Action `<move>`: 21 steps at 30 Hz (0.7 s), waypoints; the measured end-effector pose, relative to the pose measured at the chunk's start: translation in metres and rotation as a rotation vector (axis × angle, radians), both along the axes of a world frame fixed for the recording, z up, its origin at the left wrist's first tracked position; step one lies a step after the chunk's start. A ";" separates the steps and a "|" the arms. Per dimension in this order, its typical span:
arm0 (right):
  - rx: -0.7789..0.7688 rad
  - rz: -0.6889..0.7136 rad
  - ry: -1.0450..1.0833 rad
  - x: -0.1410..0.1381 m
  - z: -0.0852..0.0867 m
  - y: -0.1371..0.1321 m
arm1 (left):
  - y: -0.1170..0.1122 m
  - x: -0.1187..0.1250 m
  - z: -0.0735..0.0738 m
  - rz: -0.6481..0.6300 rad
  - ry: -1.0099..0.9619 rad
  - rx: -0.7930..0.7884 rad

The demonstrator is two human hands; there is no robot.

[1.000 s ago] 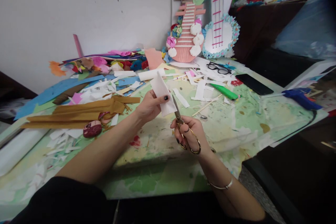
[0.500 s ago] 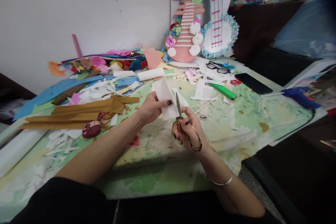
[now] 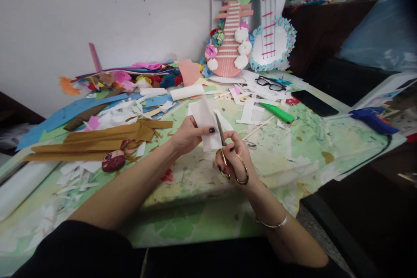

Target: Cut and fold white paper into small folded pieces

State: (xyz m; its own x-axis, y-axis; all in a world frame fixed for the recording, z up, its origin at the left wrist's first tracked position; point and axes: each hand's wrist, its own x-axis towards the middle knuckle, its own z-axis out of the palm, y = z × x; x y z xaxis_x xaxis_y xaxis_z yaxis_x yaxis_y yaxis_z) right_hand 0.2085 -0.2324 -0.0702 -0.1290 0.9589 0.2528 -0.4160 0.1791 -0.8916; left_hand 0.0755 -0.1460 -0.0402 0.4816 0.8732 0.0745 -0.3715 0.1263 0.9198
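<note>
A folded piece of white paper (image 3: 208, 128) is pinched in my left hand (image 3: 190, 134), the thumb lying across its front. My right hand (image 3: 239, 156) has its fingers through the gold handles of a pair of scissors (image 3: 220, 129). The dark blades point up and away from me, along the right edge of the paper. Whether the blades are cutting into the paper cannot be made out. Both hands are above the front middle of the paint-stained table (image 3: 280, 160).
Brown paper strips (image 3: 97, 139), a dark red oval object (image 3: 113, 160) and white scraps lie left. Behind are a green cutter (image 3: 276, 113), glasses (image 3: 271, 83) and a phone (image 3: 314, 103). Two decorated paper instruments, one a pink lute (image 3: 228, 61), lean on the wall.
My right hand and the scissors have shifted slightly; the blades now look closer together and lie nearer the paper's right edge. The left hand and paper have barely moved.
</note>
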 end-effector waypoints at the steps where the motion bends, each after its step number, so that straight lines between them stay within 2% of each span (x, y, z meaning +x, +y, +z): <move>1: 0.000 0.006 0.004 0.000 0.000 0.001 | -0.001 0.000 0.000 -0.021 0.006 -0.003; 7: 0.008 0.013 -0.012 0.003 -0.001 0.005 | 0.000 0.000 -0.004 -0.064 -0.007 0.024; 13: 0.005 0.002 -0.018 0.003 -0.001 0.004 | 0.000 0.001 -0.005 -0.038 -0.005 -0.002; 21: 0.020 0.044 -0.023 0.003 0.001 0.001 | -0.001 -0.002 -0.001 -0.119 0.022 -0.020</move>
